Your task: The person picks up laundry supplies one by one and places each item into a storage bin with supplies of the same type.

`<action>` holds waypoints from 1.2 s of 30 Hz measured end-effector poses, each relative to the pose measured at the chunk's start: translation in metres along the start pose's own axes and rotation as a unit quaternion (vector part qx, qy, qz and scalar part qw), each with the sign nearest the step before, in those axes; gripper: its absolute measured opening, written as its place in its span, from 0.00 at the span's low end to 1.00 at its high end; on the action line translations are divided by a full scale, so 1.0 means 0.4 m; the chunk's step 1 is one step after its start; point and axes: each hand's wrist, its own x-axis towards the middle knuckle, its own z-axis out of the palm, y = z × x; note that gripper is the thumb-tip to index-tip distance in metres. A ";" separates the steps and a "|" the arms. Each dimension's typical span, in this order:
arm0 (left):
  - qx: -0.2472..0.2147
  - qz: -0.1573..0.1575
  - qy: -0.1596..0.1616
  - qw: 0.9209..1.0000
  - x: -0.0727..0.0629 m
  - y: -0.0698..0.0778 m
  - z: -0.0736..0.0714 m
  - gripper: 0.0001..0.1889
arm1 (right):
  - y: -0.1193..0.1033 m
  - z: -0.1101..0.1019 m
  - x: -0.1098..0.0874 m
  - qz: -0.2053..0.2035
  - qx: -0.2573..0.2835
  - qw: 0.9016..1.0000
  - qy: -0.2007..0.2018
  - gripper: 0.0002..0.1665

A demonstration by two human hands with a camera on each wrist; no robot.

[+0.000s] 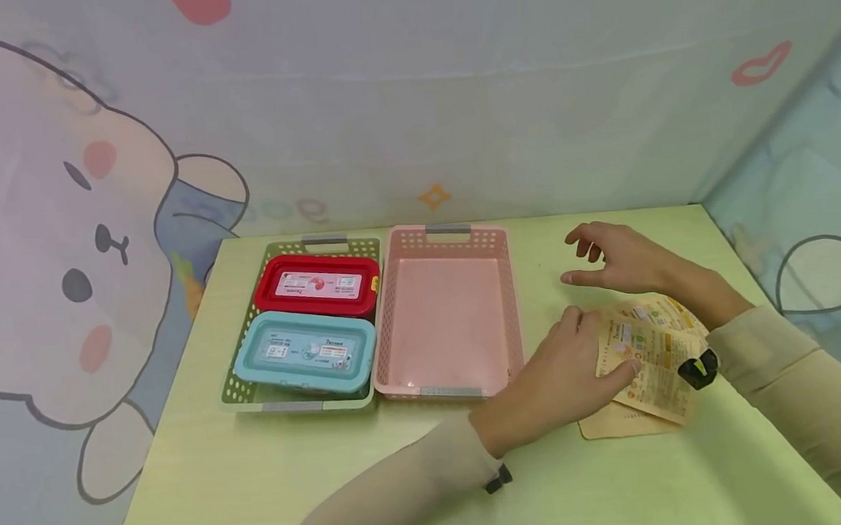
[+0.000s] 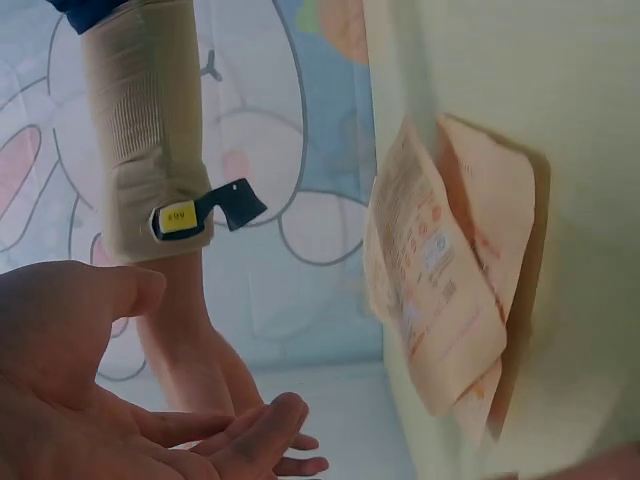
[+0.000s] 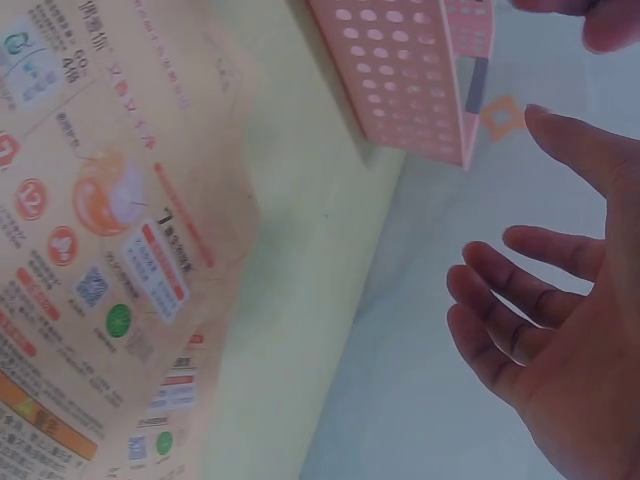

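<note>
Printed tan packets (image 1: 650, 361) lie overlapping in a small pile on the right part of the table. My left hand (image 1: 558, 378) is over the left side of the pile, its thumb overlapping the upper packet in the head view. In the left wrist view the left hand (image 2: 110, 390), fingers loosely bent, holds nothing and is apart from the packets (image 2: 440, 290). Beyond the pile, my right hand (image 1: 620, 260) hovers with thumb and fingers spread. Its palm and loosely curved fingers (image 3: 505, 300) are bare in the right wrist view, beside the printed packets (image 3: 110, 230).
Left of my hands stands a pink basket (image 1: 452, 316) with perforated sides. Next to it, a green basket (image 1: 300, 407) holds a red-lidded box (image 1: 318, 286) and a light-blue-lidded box (image 1: 305, 352). A printed cloth (image 1: 498, 116) hangs behind the table (image 1: 275, 476).
</note>
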 end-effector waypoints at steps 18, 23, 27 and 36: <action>0.173 -0.041 -0.047 0.983 0.052 0.013 0.122 0.37 | 0.058 0.054 -0.025 0.013 0.028 0.994 -0.100 0.25; 0.198 -0.051 -0.052 0.978 0.067 0.005 0.133 0.35 | 0.067 0.061 -0.033 0.013 0.018 0.993 -0.120 0.22; 0.196 -0.073 -0.066 0.976 0.076 0.002 0.141 0.33 | 0.070 0.061 -0.036 0.018 -0.002 0.990 -0.136 0.22; 0.195 -0.132 -0.094 0.967 0.086 0.006 0.156 0.33 | 0.086 0.071 -0.045 0.067 -0.029 0.975 -0.212 0.21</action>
